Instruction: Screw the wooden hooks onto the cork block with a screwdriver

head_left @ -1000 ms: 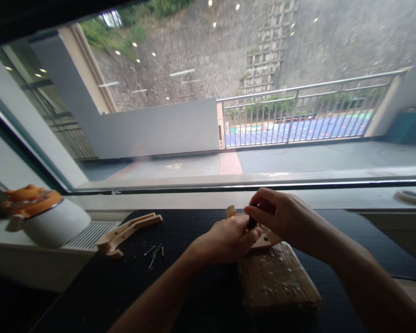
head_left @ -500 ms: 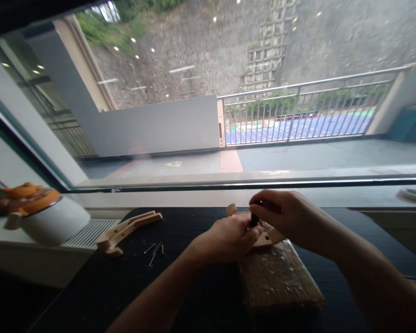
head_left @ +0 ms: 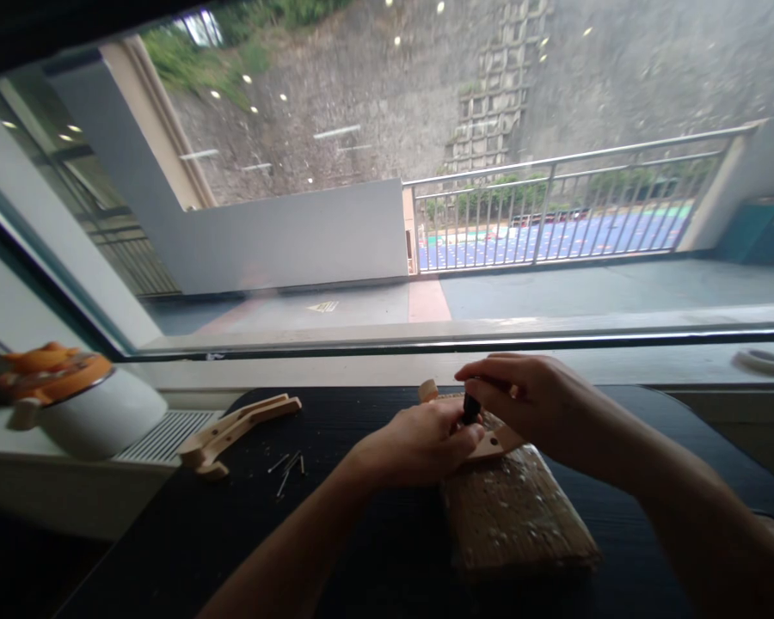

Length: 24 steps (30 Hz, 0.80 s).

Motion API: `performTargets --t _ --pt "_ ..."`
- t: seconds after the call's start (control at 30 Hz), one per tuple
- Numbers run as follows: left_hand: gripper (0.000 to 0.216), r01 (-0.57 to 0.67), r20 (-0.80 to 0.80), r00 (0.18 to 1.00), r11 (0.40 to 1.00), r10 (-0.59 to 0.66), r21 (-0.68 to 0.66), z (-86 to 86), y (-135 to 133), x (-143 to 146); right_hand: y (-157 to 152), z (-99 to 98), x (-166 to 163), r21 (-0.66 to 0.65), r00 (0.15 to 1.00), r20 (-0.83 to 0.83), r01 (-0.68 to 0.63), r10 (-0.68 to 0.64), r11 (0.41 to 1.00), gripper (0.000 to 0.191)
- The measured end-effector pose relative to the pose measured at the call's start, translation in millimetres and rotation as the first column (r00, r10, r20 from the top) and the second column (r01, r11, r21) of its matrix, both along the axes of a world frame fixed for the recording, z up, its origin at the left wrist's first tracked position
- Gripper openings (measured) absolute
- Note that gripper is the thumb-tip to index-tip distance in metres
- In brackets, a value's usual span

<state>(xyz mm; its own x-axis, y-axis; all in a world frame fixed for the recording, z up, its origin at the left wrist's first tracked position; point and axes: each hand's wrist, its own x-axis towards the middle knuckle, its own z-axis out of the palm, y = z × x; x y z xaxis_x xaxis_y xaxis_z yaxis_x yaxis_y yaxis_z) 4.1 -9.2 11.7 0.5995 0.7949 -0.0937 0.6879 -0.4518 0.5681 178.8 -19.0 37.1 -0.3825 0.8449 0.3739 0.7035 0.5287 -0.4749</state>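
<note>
Gripping a dark tool [head_left: 470,407], right hand [head_left: 530,401]; left hand [head_left: 419,444] clasping wooden piece [head_left: 494,448].

1. Bare tabletop [head_left: 400,550] is left free between loose nails [head_left: 289,468] and wooden block [head_left: 516,516]
2. The far side is closed by the window sill [head_left: 361,370]
3. Leftward passage is blocked by a wooden part [head_left: 232,425] and white pot [head_left: 103,413]

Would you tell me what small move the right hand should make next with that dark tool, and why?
Probably press the dark tool straight down: the right hand holds it upright on the wooden piece, which the left hand pins to the block.
</note>
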Motion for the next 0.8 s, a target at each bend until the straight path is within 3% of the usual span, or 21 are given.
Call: performTargets --t 0.17,0.47,0.8 --pt "0.027 0.021 0.001 1.000 1.000 -0.021 0.015 1.7 0.0 0.5 1.6 -1.8 -0.2 -0.043 0.999 -0.023 -0.027 0.026 0.999 0.025" --pt "0.026 0.063 0.029 0.998 0.998 -0.062 -0.010 2.3 1.6 -0.9 5.9 -4.2 -0.8 -0.086 0.997 -0.032 0.060 -0.063 0.994 0.031" --pt "0.030 0.009 0.009 1.000 1.000 -0.009 -0.011 -2.1 1.0 -1.2 -1.6 1.3 -8.4 -0.053 0.984 0.023 0.176 -0.175 0.983 0.026"
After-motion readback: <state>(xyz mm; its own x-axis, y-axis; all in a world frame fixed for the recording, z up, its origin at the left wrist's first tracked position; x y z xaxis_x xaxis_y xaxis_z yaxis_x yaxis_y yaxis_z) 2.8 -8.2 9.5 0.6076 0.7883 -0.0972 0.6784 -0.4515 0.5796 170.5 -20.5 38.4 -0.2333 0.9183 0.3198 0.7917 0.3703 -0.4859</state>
